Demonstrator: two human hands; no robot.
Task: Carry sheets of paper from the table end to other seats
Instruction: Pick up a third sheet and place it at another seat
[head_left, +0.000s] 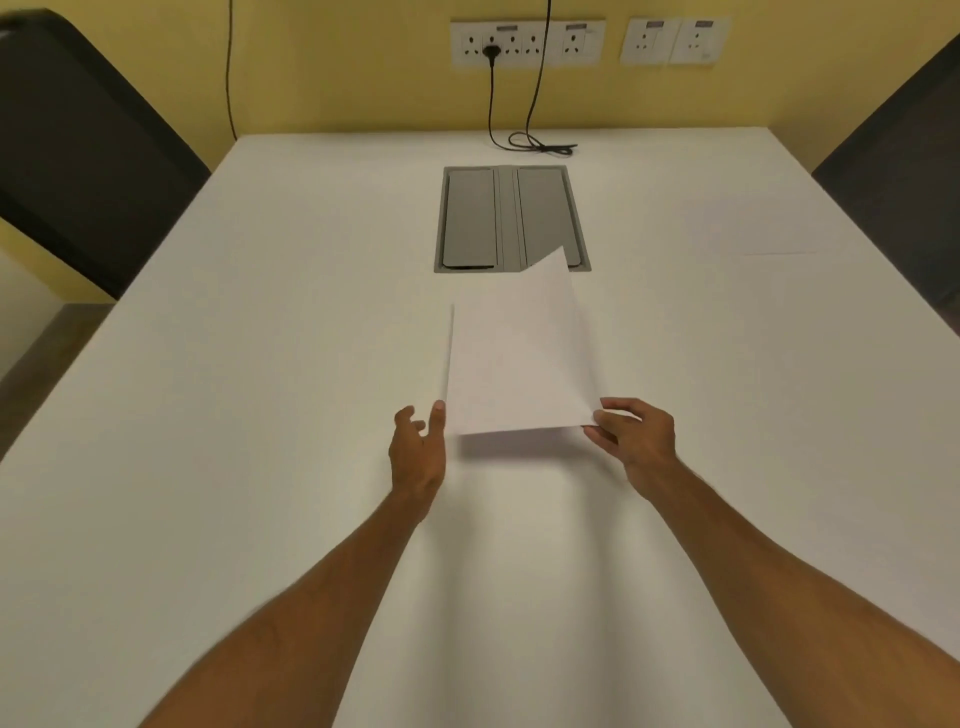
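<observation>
A white sheet of paper hangs a little above the middle of the white table, its far right corner lifted over the grey panel. My right hand pinches its near right corner between thumb and fingers. My left hand is beside the near left corner with its fingers spread; the thumb tip touches or nearly touches the paper's edge. The sheet casts a shadow on the table under its near edge. Another sheet lies flat at the table's far right, faint against the top.
A grey flap panel is set into the table beyond the paper. A black cable lies coiled at the far edge, plugged into wall sockets. Dark chairs stand at far left and far right.
</observation>
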